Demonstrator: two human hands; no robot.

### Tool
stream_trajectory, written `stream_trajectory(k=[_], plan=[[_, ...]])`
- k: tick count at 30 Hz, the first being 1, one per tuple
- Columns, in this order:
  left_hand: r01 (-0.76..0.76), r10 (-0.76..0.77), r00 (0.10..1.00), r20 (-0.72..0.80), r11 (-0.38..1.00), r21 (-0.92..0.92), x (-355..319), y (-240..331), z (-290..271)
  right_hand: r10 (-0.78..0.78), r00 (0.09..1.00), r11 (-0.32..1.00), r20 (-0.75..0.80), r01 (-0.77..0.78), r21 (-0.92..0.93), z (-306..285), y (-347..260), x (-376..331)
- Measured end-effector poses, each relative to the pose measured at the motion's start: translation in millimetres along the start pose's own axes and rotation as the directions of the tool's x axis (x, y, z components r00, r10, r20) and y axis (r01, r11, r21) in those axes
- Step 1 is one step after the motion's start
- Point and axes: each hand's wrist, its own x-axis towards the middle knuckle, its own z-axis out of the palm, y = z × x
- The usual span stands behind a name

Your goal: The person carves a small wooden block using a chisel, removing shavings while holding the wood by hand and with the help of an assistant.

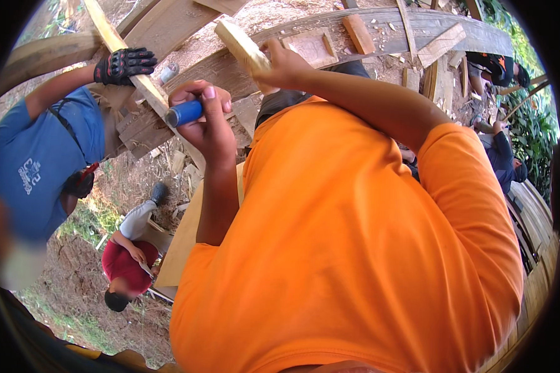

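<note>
My left hand (208,118) is closed around the short blue handle (188,113) of a tool. Its dark, rounded butt points left, and any blade is hidden behind my fingers. Raised ahead of my body, my right hand (283,67) grips a pale, squared wooden block (241,48), which slants up to the left. Just left of my left hand runs a long, light wooden strip (148,87). A co-worker's black-gloved hand (127,64) rests on that strip.
A long curved plank (435,25) crosses ahead, with a reddish wood block (358,34) and a shallow wooden piece (311,46) on it. A person in blue (37,161) stands at left; another in red (130,261) sits lower left. Two more people work at far right.
</note>
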Motion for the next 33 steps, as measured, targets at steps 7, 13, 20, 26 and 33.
stream_trajectory(k=[7,13,20,26,33], plan=[[0.040,0.045,0.970,0.241,0.940,-0.338,30.5,-0.4,48.7,0.093,0.993,0.581,0.066,-0.108,0.807,-88.8,29.4,-47.8],[0.299,-0.176,0.899,0.400,0.916,-0.269,57.8,-57.1,106.8,0.086,0.996,0.746,-0.015,-0.054,0.664,-140.1,79.3,-98.7],[0.383,-0.316,0.846,0.429,0.921,-0.076,78.3,-127.1,143.4,0.168,0.986,0.533,-0.005,-0.087,0.842,-98.7,150.6,-89.8],[0.373,-0.281,0.824,0.492,0.923,-0.098,75.1,-123.5,152.1,0.177,0.981,0.415,-0.079,-0.002,0.910,-72.4,152.2,-75.3],[0.249,-0.150,0.765,0.626,0.966,-0.073,76.0,-131.9,145.3,0.213,0.975,0.343,-0.066,-0.011,0.939,-62.9,144.4,-73.4]])
